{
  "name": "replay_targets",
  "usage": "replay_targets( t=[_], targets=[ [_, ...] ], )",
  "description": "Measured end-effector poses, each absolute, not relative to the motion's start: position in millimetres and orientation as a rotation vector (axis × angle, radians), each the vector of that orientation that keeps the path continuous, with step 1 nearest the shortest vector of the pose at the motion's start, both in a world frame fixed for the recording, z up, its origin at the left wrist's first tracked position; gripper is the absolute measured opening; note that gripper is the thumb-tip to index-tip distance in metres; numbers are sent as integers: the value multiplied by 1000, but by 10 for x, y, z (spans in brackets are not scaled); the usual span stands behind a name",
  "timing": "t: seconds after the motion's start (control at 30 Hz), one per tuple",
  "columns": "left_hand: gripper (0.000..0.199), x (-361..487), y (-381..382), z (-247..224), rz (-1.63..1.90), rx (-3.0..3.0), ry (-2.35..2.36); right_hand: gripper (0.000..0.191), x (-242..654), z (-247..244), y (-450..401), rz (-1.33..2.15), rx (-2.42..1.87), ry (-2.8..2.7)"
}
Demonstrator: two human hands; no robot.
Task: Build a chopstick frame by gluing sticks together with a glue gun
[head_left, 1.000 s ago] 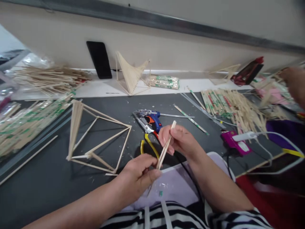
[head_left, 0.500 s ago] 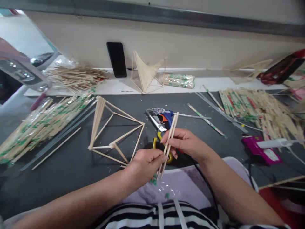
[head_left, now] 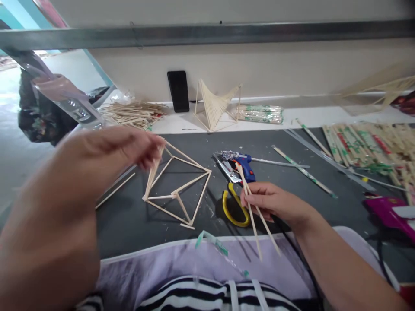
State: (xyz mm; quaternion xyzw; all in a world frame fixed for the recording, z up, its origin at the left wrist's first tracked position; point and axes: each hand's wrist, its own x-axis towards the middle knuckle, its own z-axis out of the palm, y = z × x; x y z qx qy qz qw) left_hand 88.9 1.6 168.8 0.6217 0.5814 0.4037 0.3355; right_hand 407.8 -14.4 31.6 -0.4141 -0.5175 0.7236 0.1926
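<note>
My right hand (head_left: 275,201) is closed around a pair of wooden chopsticks (head_left: 254,216), which cross near my fingers and spread apart toward me. Below that hand lie scissors with yellow handles (head_left: 235,216), and just beyond is a blue glue gun (head_left: 247,167). My left hand (head_left: 126,149), smeared by motion, is at the upper left corner of an angular frame of glued sticks (head_left: 191,180). Its fingertips overlap the closely set sticks on the frame's left side; whether they grip them is unclear. An opened clear wrapper with green print (head_left: 215,244) rests on my lap cloth.
Along the back ledge are a phone (head_left: 178,91), a finished-looking curved stick model (head_left: 214,106), wrapped chopsticks (head_left: 259,114) and a loose stick pile (head_left: 132,113). More wrapped chopsticks (head_left: 359,142) lie at right, near a purple device (head_left: 389,214). A short stick piece (head_left: 187,226) lies before the frame.
My left hand has let go of the chopsticks and swung up and left to the frame's corner. The chopsticks, now in my right hand alone, have fanned apart. The view has shifted left.
</note>
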Motion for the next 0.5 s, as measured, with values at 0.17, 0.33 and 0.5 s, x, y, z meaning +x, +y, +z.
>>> replay_targets(
  t=[0.17, 0.33, 0.5],
  targets=[
    [60, 505, 817, 1333, 570, 1969, 1459, 32, 4074, 286, -129, 2112, -1110, -1604],
    [52, 452, 1261, 774, 215, 2077, 1320, 35, 4071, 263, -111, 2149, -1140, -1621],
    [50, 526, 1332, 552, 244, 1943, 1267, 37, 4060, 263, -97, 2175, -1169, -1666]
  ],
)
